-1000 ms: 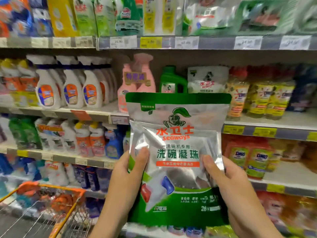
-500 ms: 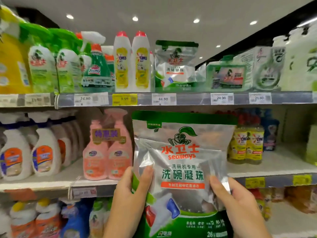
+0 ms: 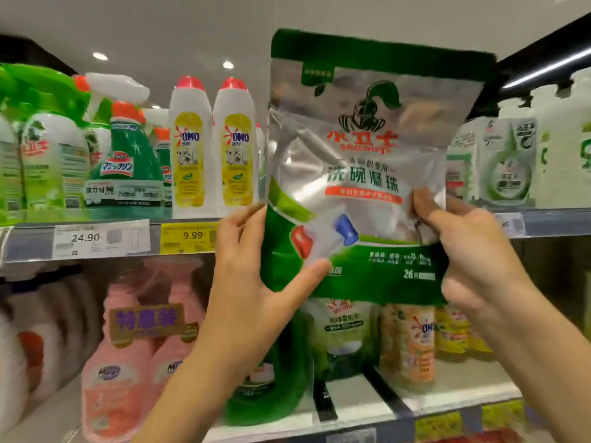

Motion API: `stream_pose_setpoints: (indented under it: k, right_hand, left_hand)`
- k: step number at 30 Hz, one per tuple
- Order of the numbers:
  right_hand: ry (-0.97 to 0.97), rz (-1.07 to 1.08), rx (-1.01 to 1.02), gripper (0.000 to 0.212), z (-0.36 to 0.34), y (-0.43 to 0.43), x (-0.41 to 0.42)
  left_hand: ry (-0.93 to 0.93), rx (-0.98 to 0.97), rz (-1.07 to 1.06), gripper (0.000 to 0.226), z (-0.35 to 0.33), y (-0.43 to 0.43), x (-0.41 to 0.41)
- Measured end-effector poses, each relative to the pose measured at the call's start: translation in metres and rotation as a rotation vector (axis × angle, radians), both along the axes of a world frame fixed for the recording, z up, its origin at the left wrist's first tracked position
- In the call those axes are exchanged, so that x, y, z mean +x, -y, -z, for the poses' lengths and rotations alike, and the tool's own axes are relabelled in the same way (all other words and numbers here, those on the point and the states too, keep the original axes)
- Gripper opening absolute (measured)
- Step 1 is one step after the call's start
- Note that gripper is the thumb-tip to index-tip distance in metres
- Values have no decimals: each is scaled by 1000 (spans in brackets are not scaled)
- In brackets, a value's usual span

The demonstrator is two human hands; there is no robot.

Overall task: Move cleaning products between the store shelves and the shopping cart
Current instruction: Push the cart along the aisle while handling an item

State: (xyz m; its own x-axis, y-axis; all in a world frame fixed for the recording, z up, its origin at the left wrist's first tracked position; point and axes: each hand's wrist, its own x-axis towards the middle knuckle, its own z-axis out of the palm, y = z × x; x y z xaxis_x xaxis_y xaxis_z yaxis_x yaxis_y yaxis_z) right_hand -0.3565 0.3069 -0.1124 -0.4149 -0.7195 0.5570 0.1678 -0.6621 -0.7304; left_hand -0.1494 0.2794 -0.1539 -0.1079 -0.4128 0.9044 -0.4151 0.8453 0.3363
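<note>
While both hands are gripping the green-and-silver foil pouch of dishwasher pods [image 3: 358, 148], the job is sitting, by my reading, in the middle of one transfer, not at its end. The left hand [image 3: 256, 282] is pinching the pouch's lower left corner, thumb across the front, and the right hand [image 3: 476, 260] is clutching the lower right edge, crumpling the foil there. The pouch is hanging upright in the air in front of the grey top shelf with its paper price tags [image 3: 32, 243], touching nothing but the hands. It is covering the stretch between the two white, red-capped bottles with yellow labels [image 3: 235, 148] on the left and the white-and-green cardboard boxes [image 3: 499, 161] on the right, which is looking like the slot it is meant for. Whether that slot is free I cannot tell, since the pouch is hiding it. Setting it down and letting go are both remaining. The shopping cart is lying outside the view, so how much is waiting there is not showing.
</note>
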Motion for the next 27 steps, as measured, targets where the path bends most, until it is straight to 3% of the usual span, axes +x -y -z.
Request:
stream_pose_setpoints:
  k: [3,5,8,12,15,19,23,25,27]
  right_hand:
    - [-60,61,-116,24,-42,25,-9]
    - [-110,105,-168,30,-67,42,-11]
    - [-131,168,-236,37,-91,67,-15]
    - [-204,219,-260,32,-95,93,-18]
    - [-277,374,-256,29,-86,111,-16]
    - [-496,606,-416,14,-72,128,-12]
    - [-745,821,-569,68,-68,143,-11]
    - [-952,1064,-663,67,-70,148,-9]
    - [-1156,1102,-705,58,-72,152,-7]
  left_hand:
    - [-3,-66,-89,62,-41,22,-13]
    - [-57,-71,-36,53,-67,38,-21]
    - [-130,-106,6,58,-90,58,-31]
    - [-140,-100,-35,63,-95,81,-38]
    - [-123,-80,-128,76,-88,94,-42]
    - [-64,-93,-231,92,-80,99,-45]
    - [48,-35,-328,92,-82,97,-45]
    - [68,4,-357,93,-84,96,-48]
    - [90,1,-399,92,-86,97,-52]
